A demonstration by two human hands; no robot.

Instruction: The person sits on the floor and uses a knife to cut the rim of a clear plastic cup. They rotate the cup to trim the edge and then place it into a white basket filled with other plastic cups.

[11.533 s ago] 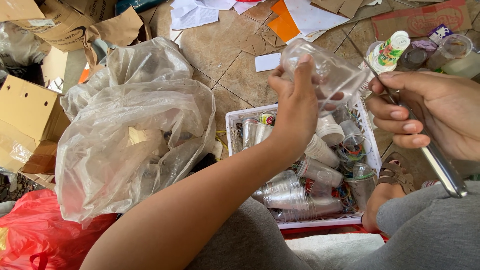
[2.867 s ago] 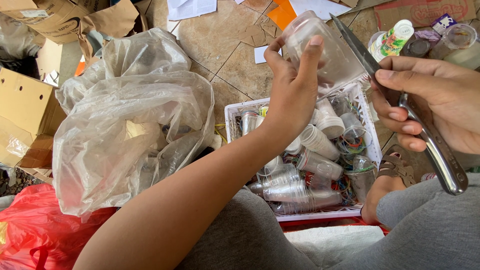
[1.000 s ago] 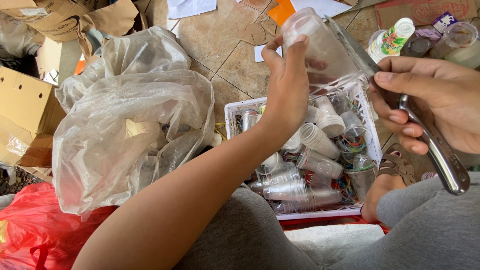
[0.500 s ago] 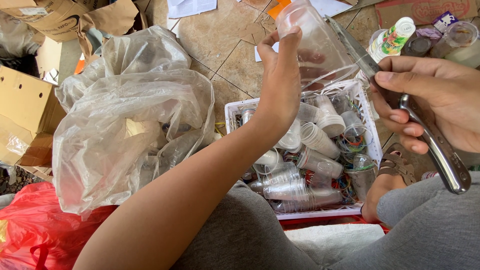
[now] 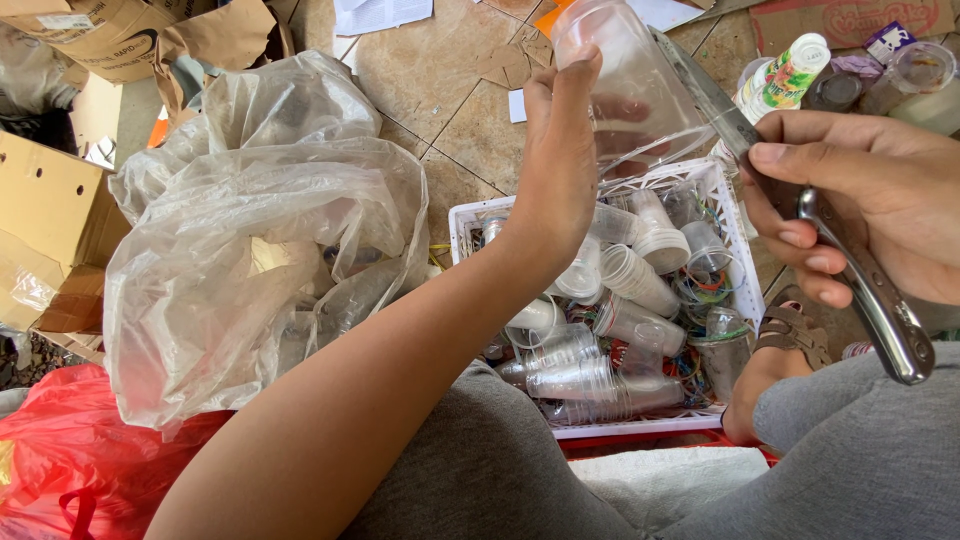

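Left hand (image 5: 560, 170) grips a clear plastic cup (image 5: 630, 90), raised above the white crate (image 5: 460, 225); fingers closed around the cup's near side, thumb up by its base. Right hand (image 5: 870, 200) is closed on a knife (image 5: 800, 200) with a metal handle; the blade runs up and left, its edge meeting the cup's right wall. Whether it has cut in, cannot tell.

Judgement on the step: the blade works at the cup wall. To do it well, hold the cup firm without crushing the thin plastic, keep left fingertips on the side away from the blade, and draw the edge away from that hand. Slip risk looks real: the wall is smooth and curved.

The crate, on the tiled floor below the cup, holds many clear cups lying on their sides, some nested, with rubber bands among them. Left of the crate: a large clear plastic bag (image 5: 250, 250), crumpled and part filled. Below and left of the crate, a red bag (image 5: 70, 460).

Packages, relative to the crate:
- Upper right: a small white bottle (image 5: 790, 72) with a green, yellow and red label, standing beside lidded clear tubs.
- Far upper right: a flat reddish-brown carton panel with print.
- Far left and upper left: brown cardboard boxes (image 5: 45, 200), flaps open, one with a white sticker.
- Above: white paper sheets and orange card scraps on the floor.
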